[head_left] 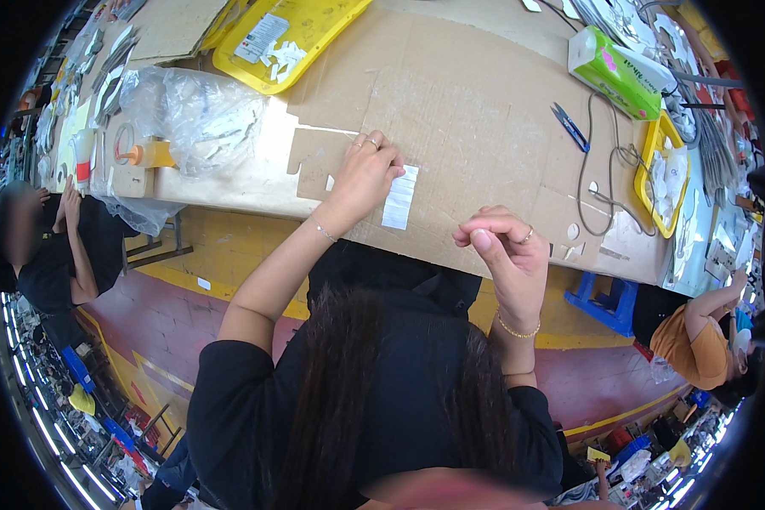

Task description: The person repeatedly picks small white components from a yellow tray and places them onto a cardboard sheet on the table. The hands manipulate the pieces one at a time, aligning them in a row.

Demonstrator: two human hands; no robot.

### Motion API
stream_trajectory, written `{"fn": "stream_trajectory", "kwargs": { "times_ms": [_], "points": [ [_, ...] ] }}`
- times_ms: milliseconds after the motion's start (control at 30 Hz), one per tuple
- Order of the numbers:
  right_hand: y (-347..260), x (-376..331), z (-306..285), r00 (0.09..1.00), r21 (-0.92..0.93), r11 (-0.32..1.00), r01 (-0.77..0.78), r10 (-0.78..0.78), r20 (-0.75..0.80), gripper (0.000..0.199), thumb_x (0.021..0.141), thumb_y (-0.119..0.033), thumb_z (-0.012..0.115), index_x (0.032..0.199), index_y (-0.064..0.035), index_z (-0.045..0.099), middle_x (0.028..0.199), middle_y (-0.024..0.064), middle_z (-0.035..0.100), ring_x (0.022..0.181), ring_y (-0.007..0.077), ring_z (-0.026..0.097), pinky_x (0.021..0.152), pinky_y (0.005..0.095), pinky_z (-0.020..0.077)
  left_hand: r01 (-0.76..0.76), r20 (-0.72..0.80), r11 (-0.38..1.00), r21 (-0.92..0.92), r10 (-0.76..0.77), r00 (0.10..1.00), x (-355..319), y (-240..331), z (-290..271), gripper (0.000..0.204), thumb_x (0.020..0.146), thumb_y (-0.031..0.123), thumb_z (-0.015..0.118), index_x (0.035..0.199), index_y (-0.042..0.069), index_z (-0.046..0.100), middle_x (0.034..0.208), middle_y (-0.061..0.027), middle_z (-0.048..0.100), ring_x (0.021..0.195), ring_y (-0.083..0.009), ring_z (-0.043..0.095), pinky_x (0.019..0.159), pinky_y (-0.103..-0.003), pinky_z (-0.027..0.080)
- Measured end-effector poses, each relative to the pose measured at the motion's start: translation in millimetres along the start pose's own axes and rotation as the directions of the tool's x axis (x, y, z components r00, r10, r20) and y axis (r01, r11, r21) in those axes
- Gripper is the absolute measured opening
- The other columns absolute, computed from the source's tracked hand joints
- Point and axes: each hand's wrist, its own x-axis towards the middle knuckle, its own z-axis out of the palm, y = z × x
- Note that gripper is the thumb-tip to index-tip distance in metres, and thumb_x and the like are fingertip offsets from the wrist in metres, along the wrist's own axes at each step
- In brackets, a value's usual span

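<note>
Tray (319, 36) holds white scraps (286, 58), left grip (369, 177) pinches paper strip (399, 204), right grip (516, 251) cannot be judged.

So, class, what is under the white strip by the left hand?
Brown cardboard shows around the white strip, which seems to lie on it. The left hand is at the strip's far end. Anything directly beneath the strip is covered and cannot be seen.

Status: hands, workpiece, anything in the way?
Left hand at far end of white rectangular strip, grip unclear. Right hand raised, fingers curled. Strip on brown cardboard; blue-handled snips off right.
</note>
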Motion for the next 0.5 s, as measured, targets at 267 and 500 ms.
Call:
{"fn": "stream_trajectory", "kwargs": {
  "times_ms": [267,500],
  "points": [
    [1.9,1.2,0.4,1.0,-0.015,1.0,-0.016,0.016,0.004,0.007,0.087,0.0,0.063,0.092,0.0018,0.068,0.085,0.009,0.066,0.079,0.0127,0.063,0.072,0.0237,0.0494,-0.016,0.003,1.0,-0.009,0.016,1.0,2.2,0.6,-2.2,0.012,0.076,0.01,0.069,0.083,0.003,0.063,0.091,-0.0116,0.055,0.095,-0.0305,0.052,0.085,-0.039,0.042],
    [4.1,3.5,2.4,1.0,-0.007,1.0,-0.014,0.014,0.022,0.007,0.087,-0.001,0.064,0.092,0.0015,0.068,0.085,0.0087,0.066,0.079,0.0125,0.063,0.072,0.0237,0.0494,-0.016,0.021,1.0,0.01,0.016,1.0,3.5,-0.1,-1.5,0.01,0.076,0.009,0.068,0.082,0.002,0.063,0.09,-0.0122,0.055,0.094,-0.031,0.052,0.084,-0.04,0.043]
  ]
}}
